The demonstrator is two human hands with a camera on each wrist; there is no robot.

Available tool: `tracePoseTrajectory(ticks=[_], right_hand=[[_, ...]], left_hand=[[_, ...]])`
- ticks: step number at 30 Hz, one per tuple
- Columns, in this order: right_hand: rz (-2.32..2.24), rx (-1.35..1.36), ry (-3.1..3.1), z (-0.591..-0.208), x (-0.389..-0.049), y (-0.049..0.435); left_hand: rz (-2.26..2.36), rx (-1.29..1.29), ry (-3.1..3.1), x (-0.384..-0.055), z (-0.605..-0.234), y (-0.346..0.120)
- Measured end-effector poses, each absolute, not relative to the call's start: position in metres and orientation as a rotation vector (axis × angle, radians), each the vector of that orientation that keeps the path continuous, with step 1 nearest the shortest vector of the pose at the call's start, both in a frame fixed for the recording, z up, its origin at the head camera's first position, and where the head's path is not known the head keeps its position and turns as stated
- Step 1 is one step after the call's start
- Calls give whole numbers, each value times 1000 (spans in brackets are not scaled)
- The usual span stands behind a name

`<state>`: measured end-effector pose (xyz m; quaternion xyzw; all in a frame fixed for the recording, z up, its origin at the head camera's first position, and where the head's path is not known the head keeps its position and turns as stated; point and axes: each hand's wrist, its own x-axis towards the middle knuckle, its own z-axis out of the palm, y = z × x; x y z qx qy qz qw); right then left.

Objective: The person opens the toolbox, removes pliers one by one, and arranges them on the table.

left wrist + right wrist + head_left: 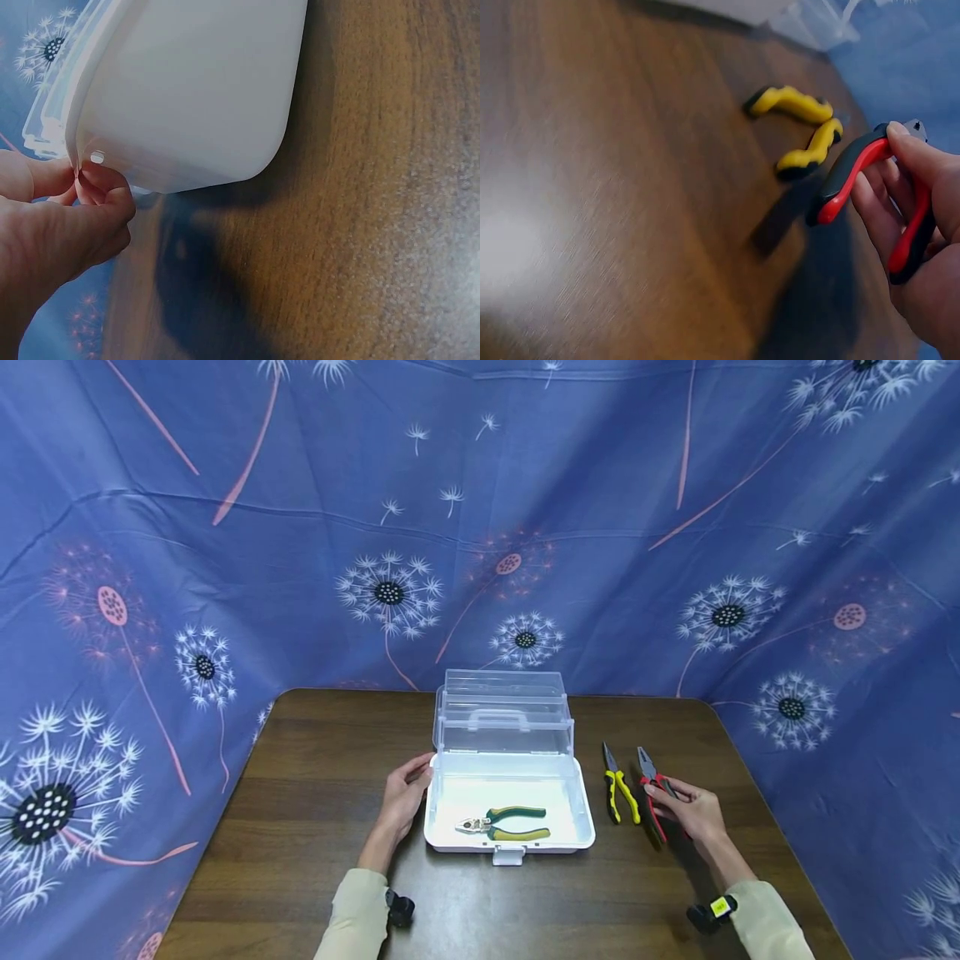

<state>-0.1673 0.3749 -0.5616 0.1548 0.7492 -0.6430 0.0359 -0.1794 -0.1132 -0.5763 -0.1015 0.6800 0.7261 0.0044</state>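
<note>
My left hand pinches the rim of a white plastic toolbox at its left back corner, thumb on one side and curled fingers on the other. The transparent lid stands raised at the back. Inside the box lies a pair of combination pliers with green and yellow handles, its head pointing left. To the right of the box, my right hand grips red-and-black pliers by the handles, which are spread apart. Their shadow falls on the table beside them.
Yellow-and-black long-nose pliers lie on the table between the box and my right hand, tips pointing away. The brown wooden table ends at a blue dandelion-print cloth behind and at the sides. A white latch juts from the box front.
</note>
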Motion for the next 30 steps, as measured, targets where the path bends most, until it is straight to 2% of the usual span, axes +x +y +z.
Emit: tracePoseTrajectory(ticks=[6,12,22,30], right_hand=[[-1953,597,2300,-578,-154,385],[-1781,609,2422,-584,-150,388],[-1050,491,2988,-585,-147,391],[-982,322,3126,-585,-144,390]], left_hand=[[2275,-337,2111,-178,-575,-112],[2284,-328,2113,-177,-574,-112],[2287,-329,2132,-178,-574,-113],[2274,-358,2126,-178,-574,-112]])
